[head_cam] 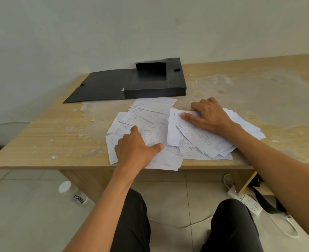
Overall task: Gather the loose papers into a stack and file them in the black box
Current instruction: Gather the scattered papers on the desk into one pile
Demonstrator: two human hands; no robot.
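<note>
Several loose white papers (150,115) with printed forms lie spread and overlapping near the front edge of the wooden table (41,135). My left hand (135,148) rests flat on the left part of the spread, fingers apart. My right hand (210,115) presses down on the right-hand pile, fingers spread over a slanted sheet. Neither hand has lifted a sheet. Behind the papers stands the black box (155,90), open, with its lid (99,88) folded flat to the left. Its inside looks dark and holds nothing I can see.
The table's surface is worn and peeling, and it meets a white wall at the back. Below it lie a clear bottle (72,193) on the tiled floor at left, and a white power strip (244,200) with cables at right. My knees (131,215) are under the front edge.
</note>
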